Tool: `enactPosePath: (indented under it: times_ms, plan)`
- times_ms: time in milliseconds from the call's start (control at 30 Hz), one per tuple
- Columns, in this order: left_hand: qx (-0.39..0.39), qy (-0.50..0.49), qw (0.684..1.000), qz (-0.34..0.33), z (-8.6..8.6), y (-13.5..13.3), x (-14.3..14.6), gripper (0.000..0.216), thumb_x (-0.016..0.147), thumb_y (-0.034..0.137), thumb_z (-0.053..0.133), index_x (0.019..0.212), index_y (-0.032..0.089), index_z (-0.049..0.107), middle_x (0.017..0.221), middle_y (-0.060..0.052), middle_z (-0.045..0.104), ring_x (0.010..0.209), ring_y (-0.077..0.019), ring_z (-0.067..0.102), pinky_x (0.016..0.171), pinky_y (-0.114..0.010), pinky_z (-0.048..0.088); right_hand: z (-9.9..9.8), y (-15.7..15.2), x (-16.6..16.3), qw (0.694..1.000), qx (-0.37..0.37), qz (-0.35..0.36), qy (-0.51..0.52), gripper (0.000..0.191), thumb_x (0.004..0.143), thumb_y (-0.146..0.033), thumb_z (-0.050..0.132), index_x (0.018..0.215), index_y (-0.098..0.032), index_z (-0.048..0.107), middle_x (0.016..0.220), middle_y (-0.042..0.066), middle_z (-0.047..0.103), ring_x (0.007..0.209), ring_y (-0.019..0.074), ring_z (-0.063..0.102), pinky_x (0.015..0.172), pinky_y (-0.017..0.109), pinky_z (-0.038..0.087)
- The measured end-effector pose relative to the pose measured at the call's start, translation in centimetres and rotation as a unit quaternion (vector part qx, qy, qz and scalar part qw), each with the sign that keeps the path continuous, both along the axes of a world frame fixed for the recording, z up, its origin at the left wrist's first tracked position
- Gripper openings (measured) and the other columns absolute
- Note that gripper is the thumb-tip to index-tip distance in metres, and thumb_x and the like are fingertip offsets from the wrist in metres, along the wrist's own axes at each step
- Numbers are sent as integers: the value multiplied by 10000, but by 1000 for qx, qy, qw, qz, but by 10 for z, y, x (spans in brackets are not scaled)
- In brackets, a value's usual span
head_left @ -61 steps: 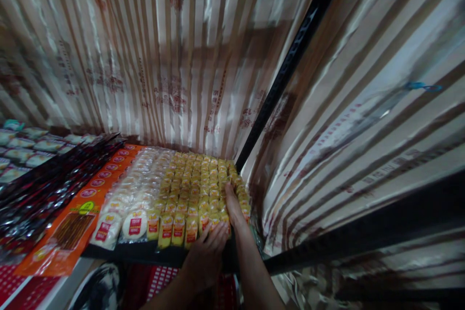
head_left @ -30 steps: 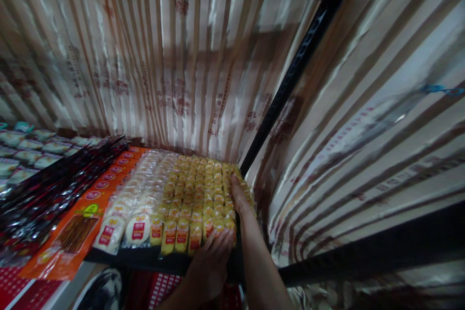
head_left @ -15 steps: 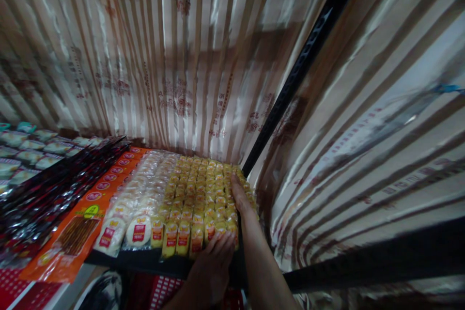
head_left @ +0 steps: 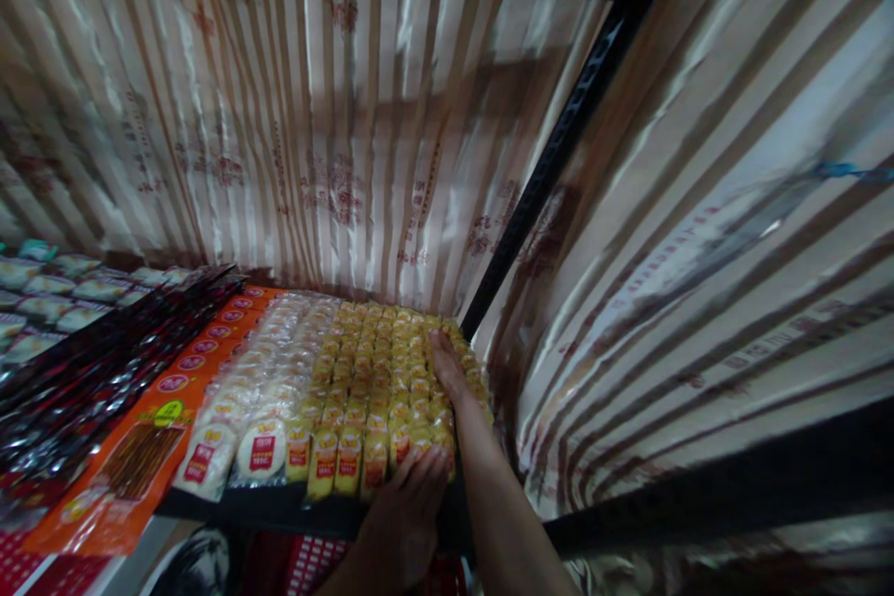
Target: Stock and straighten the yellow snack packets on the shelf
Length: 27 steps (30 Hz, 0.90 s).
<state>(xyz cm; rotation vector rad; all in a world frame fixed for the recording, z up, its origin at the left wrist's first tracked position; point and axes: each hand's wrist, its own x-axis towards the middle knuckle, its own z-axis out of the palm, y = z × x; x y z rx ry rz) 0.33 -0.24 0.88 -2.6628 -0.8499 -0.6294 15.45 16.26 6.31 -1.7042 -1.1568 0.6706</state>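
Note:
Rows of small yellow snack packets [head_left: 381,372] fill the right end of a dark shelf [head_left: 293,507]. My right hand [head_left: 447,370] reaches deep along the rightmost row and lies flat on the packets, fingers stretched out. At the front edge my left hand [head_left: 405,517] presses its fingers against the front yellow packets. Nothing is lifted by either hand.
White round packets with red labels [head_left: 258,400] lie left of the yellow ones, then orange packets [head_left: 150,428] and dark glossy packets [head_left: 76,382]. Striped printed sheeting [head_left: 335,130] covers the back and right side. A black upright post [head_left: 537,177] stands at the corner. A red basket [head_left: 314,563] sits below.
My right hand has slid a little further back along the right row of yellow packets. The left hand stays at the front edge. The view has shifted slightly.

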Motion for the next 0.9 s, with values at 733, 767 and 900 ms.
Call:
enactPosePath:
  times_ms: [733, 767, 900]
  plan:
    - [-32, -12, 999, -13, 4, 0, -1, 526, 885, 274, 340, 1374, 79, 346, 1463, -96, 311, 1371, -205, 207, 1135, -375, 61, 5, -118, 13, 972, 45, -225, -54, 628, 845, -462, 232, 1238, -45, 489, 1292, 204, 495, 1226, 290, 430, 1032, 413, 284]
    - [-27, -12, 999, -13, 3, 0, 0, 528, 885, 278, 341, 1375, 81, 344, 1466, -95, 302, 1372, -205, 205, 1134, -378, 64, 3, -118, 12, 973, 39, -222, -49, 639, 844, -466, 224, 1238, -38, 488, 1291, 211, 494, 1222, 292, 435, 1028, 415, 289]
    - [-22, 2, 1000, -9, 0, 0, 0, 543, 868, 254, 352, 1382, 82, 332, 1477, -98, 270, 1368, -209, 217, 1129, -380, 101, -6, -118, 9, 978, 30, -203, -40, 666, 839, -503, 219, 1255, -54, 482, 1286, 198, 505, 1208, 278, 457, 1021, 391, 303]
